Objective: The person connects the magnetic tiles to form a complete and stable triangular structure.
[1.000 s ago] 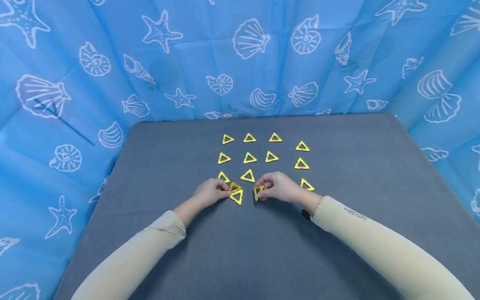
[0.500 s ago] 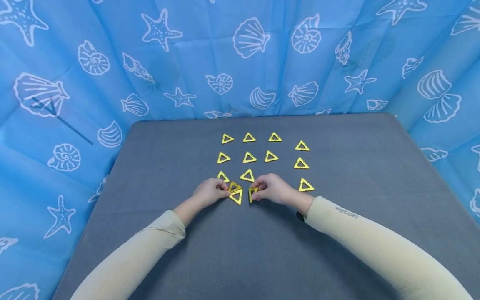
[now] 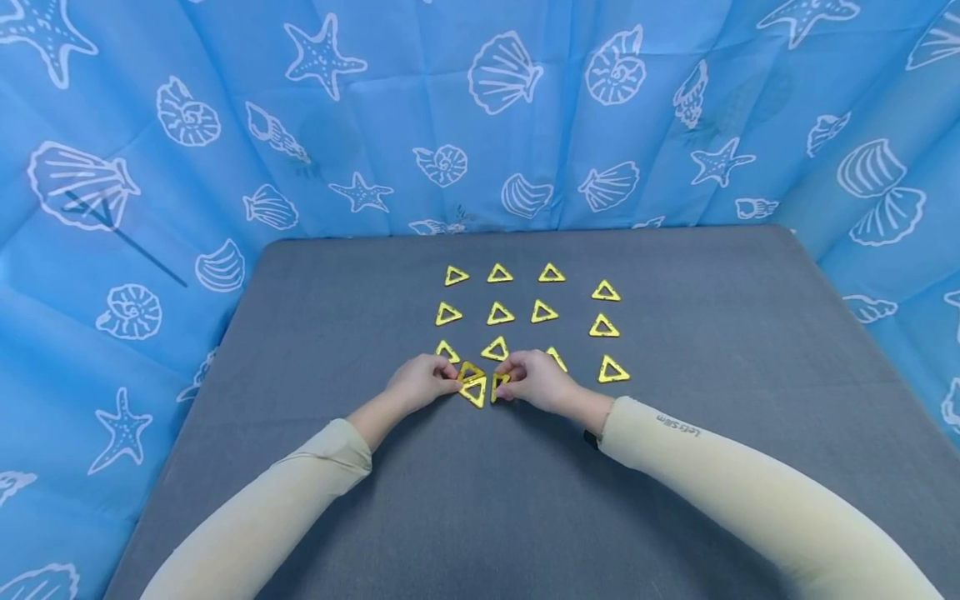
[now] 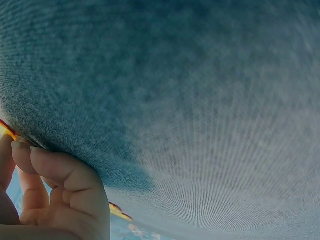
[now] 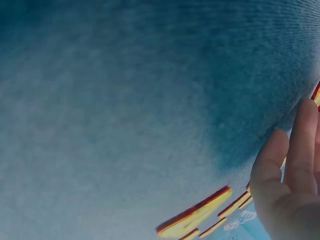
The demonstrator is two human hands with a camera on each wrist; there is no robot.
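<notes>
In the head view, my left hand (image 3: 418,385) pinches two yellow triangular building tiles with open centres. The nearer tile (image 3: 483,392) meets a darker-looking tile (image 3: 467,367) along an edge, and they stand at an angle to each other. My right hand (image 3: 542,382) pinches another yellow triangular tile (image 3: 494,388), tilted steeply, just right of that pair with a narrow gap between. Fingers cover part of it. The left wrist view shows curled fingers (image 4: 65,175) and only a sliver of tile (image 4: 7,130); the right wrist view shows fingertips at a tile edge (image 5: 317,95).
Several similar yellow tiles (image 3: 499,323) lie flat in loose rows behind the hands on the grey cloth-covered table (image 3: 480,500). One (image 3: 555,357) is partly hidden by my right hand; another (image 3: 613,379) lies farther right. A blue shell-print curtain (image 3: 405,108) surrounds the table's back and sides.
My right hand has moved left with its tile, closer to the pair in my left hand. A flat tile behind the right hand has come partly into view. The left hand stays put.
</notes>
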